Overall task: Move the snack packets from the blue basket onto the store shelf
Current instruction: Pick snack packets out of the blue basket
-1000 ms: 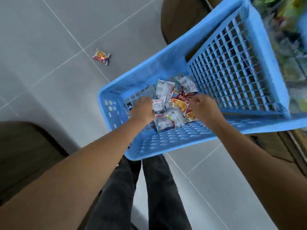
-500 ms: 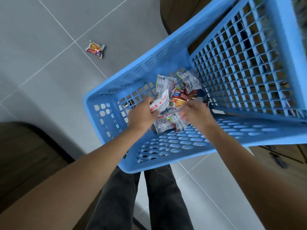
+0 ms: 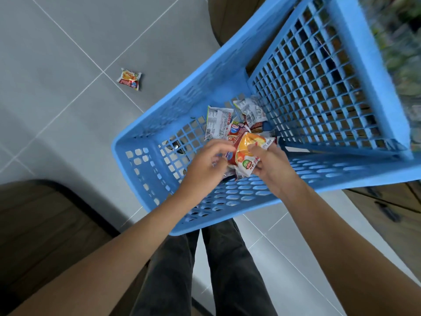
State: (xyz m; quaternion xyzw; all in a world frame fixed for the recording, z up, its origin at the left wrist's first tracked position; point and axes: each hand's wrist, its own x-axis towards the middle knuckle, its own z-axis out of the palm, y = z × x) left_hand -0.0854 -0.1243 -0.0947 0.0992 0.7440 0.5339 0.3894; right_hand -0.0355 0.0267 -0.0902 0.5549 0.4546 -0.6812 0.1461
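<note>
Both hands meet low in the blue slotted plastic basket [image 3: 230,202]: the right hand [image 3: 271,166] pinches an orange-and-white crinkly foil snack packet [image 3: 247,155], and the left hand [image 3: 206,165] curls on the packets beneath it. More printed packets [image 3: 218,124] lie piled in the basket's corner; one stray packet [image 3: 129,79] lies on the grey tiled floor [image 3: 57,71]. These sachets look light, soft and slippery, so gathering several by their crimped edges seems safest.
</note>
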